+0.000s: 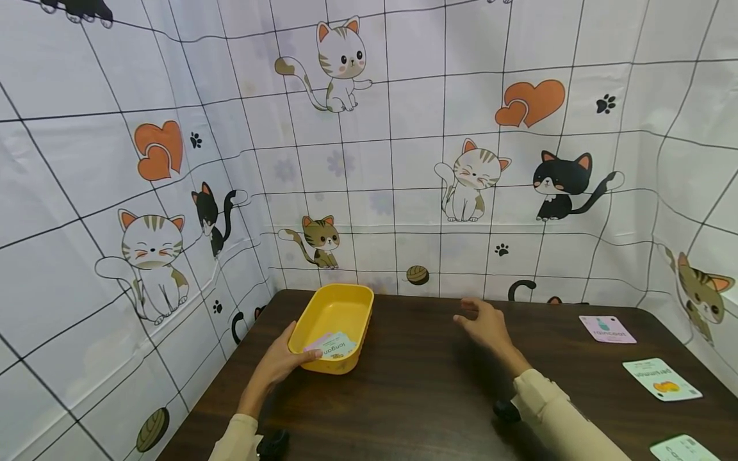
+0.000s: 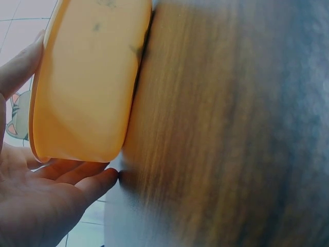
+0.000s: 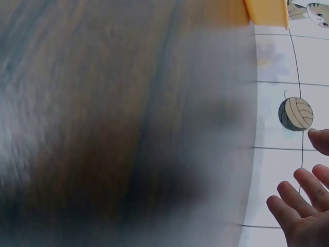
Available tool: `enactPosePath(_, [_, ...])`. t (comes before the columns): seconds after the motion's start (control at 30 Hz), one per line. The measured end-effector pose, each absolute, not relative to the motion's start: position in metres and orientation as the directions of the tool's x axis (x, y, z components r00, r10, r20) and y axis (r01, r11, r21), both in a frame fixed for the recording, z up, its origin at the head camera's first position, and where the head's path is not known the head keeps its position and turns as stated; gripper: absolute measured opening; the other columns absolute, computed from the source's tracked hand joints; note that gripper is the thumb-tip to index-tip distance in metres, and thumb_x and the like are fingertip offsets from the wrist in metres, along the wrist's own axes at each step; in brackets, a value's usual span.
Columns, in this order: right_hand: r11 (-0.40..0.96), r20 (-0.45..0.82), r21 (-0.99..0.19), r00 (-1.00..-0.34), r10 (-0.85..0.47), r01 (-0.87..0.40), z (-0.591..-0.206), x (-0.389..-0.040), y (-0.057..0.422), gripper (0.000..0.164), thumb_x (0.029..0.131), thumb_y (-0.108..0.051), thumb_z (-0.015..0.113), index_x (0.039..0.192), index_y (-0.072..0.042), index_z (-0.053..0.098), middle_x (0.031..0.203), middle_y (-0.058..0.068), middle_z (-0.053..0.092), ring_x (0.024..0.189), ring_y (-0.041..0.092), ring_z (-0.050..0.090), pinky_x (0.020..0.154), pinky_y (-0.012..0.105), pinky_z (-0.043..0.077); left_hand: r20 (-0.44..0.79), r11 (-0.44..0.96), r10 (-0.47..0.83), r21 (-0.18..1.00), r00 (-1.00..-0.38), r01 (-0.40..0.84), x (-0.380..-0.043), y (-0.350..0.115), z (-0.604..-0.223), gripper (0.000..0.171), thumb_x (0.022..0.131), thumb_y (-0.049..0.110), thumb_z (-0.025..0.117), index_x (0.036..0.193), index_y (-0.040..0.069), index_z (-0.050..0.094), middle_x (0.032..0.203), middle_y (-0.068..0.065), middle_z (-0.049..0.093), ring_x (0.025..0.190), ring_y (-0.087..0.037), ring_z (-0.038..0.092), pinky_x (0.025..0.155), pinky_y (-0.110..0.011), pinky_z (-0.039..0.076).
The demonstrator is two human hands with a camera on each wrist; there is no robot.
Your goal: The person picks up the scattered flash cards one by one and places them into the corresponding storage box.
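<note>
A yellow plastic basket [image 1: 340, 307] sits on the left part of the table, with a few picture cards inside; the top one, a longan card [image 1: 337, 346], lies at its near end. My left hand [image 1: 280, 358] holds the basket at its near left corner, thumb over the rim and fingers along the outer wall. In the left wrist view the basket's side [image 2: 92, 82] stands between thumb and fingers. My right hand [image 1: 484, 323] hangs above the table's far middle, fingers loosely bent with nothing in them. Spread fingers [image 3: 298, 206] show in the right wrist view.
Along the table's right side lie a pink raincoat card [image 1: 608, 329], a persimmon card [image 1: 662, 379] and a partly cut-off card [image 1: 683, 449]. The dark wooden table [image 1: 415, 397] meets a white cat-print curtain [image 1: 403, 179] at the back and sides.
</note>
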State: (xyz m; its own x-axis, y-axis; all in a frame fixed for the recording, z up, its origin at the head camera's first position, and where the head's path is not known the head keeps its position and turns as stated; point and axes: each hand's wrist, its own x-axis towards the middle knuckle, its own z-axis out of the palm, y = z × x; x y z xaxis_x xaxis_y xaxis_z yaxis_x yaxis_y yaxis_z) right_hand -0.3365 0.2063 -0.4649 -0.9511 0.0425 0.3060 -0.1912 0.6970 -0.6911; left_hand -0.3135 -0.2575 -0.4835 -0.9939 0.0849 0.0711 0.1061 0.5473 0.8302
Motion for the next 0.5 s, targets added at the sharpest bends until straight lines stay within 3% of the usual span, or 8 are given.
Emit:
enactPosePath(0.13, [0.704, 0.287, -0.689, -0.957, 0.047, -0.173, -0.459, -0.336, 0.214, 0.051, 0.102, -0.022, 0.072, 0.144, 0.005, 0.061, 0.144, 0.027, 0.066, 0.130, 0.047, 0.065, 0.110, 0.064, 0.050, 0.071, 0.541, 0.085, 0.834, -0.994, 0.106, -0.314, -0.258, -0.484, 0.117, 0.085, 0.040, 0.088, 0.170, -0.003, 0.020, 0.158, -0.028, 0.051, 0.126, -0.031, 0.059, 0.121, -0.061, 0.041])
enactPosePath(0.5, [0.715, 0.276, -0.687, -0.957, 0.093, -0.128, -0.458, -0.331, 0.247, 0.055, 0.103, -0.025, 0.072, 0.146, 0.005, 0.058, 0.147, 0.028, 0.063, 0.134, 0.050, 0.062, 0.111, 0.068, 0.046, 0.071, 0.556, 0.085, 0.825, -0.994, 0.106, -0.314, -0.259, -0.485, 0.119, 0.085, 0.042, 0.088, 0.169, -0.004, 0.018, 0.166, -0.031, 0.040, 0.138, -0.038, 0.055, 0.124, -0.064, 0.036])
